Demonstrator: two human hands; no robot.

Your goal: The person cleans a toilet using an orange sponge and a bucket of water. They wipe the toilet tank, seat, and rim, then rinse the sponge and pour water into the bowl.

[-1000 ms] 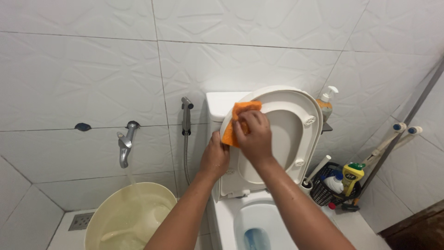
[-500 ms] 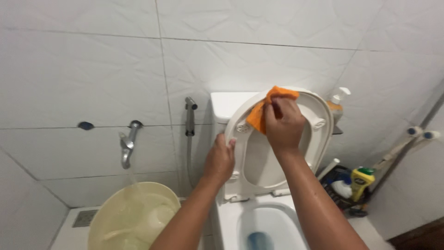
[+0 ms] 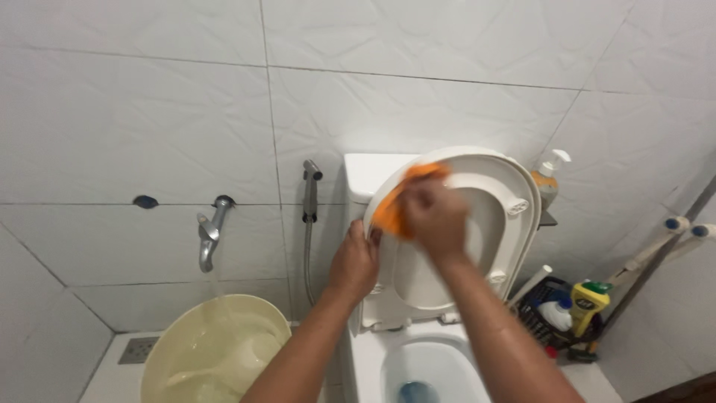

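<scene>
White tiled floor [image 3: 119, 384] carries everything here. Cream plastic basin [image 3: 212, 351] full of water sits on it at left, next to a floor drain [image 3: 135, 350]. White toilet [image 3: 418, 358] stands centre. Right of it, a black wire caddy [image 3: 548, 317] on the floor holding cleaner bottles.

There is just one camera, worn on the person's head. It looks forward and a bit down at the white tiled wall [image 3: 149, 112], close to the raised toilet seat [image 3: 514, 179]. The arms reach in from the bottom edge.
</scene>
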